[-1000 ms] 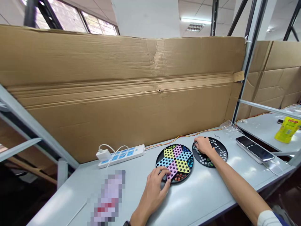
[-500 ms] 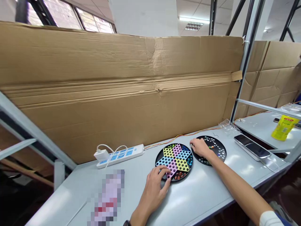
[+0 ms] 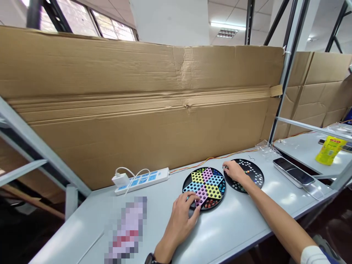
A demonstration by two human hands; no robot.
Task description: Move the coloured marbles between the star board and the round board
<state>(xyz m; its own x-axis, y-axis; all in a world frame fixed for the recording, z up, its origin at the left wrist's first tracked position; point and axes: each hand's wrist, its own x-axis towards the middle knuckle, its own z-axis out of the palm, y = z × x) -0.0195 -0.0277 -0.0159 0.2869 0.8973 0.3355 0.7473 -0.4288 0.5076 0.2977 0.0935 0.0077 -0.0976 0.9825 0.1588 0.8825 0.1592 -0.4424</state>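
A round black Chinese checkers board [image 3: 206,182] with a coloured star lies on the grey table [image 3: 233,227]. My left hand [image 3: 183,214] rests at its near left rim, fingers curled onto the edge. To the right lies a second round black disc [image 3: 251,172] with white holes and a few coloured marbles. My right hand [image 3: 234,171] sits on that disc's left part with fingers bent down, and what is under the fingertips is hidden.
A white power strip [image 3: 140,179] with a plug lies at the back left. A phone on a white pad [image 3: 294,172] lies to the right, a yellow packet [image 3: 330,149] beyond it. Coloured wires [image 3: 209,160] run along the tall cardboard wall [image 3: 143,106]. A blurred object [image 3: 126,231] lies front left.
My right hand has shifted slightly left on the black disc. The view moved a little. My left hand stays at the board's rim.
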